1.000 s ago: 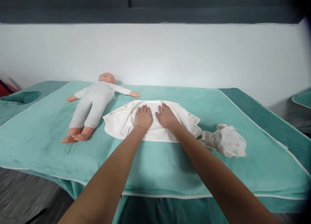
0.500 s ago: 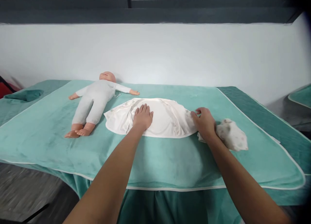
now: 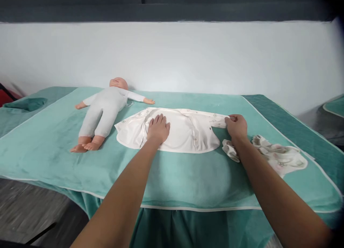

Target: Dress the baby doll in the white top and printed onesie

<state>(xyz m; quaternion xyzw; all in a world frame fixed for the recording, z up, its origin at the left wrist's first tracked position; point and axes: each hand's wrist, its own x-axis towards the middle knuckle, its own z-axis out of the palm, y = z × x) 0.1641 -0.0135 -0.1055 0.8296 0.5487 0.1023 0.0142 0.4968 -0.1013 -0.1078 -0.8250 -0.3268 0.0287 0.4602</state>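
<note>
A white baby shirt [image 3: 177, 128] lies spread out on the green bed cover, its front open and its inside facing up. My left hand [image 3: 159, 129] rests flat on the shirt's middle, fingers stretched out. At the far right, my right hand [image 3: 236, 127] pinches the cuff of the shirt's right-side sleeve [image 3: 218, 119], which extends straight out from the body. Under and beside my right forearm lies a crumpled, patterned white garment [image 3: 286, 158]; the forearm hides part of it.
A baby doll [image 3: 106, 106] in a white bodysuit lies on its back at the left, one arm reaching near the shirt. The green cover [image 3: 188, 183] has a pale piped edge at the front. A white wall [image 3: 172, 58] stands behind the bed.
My right hand has moved right and drawn the sleeve out from the shirt. The patterned garment now lies spread farther right. My left hand stays on the shirt.
</note>
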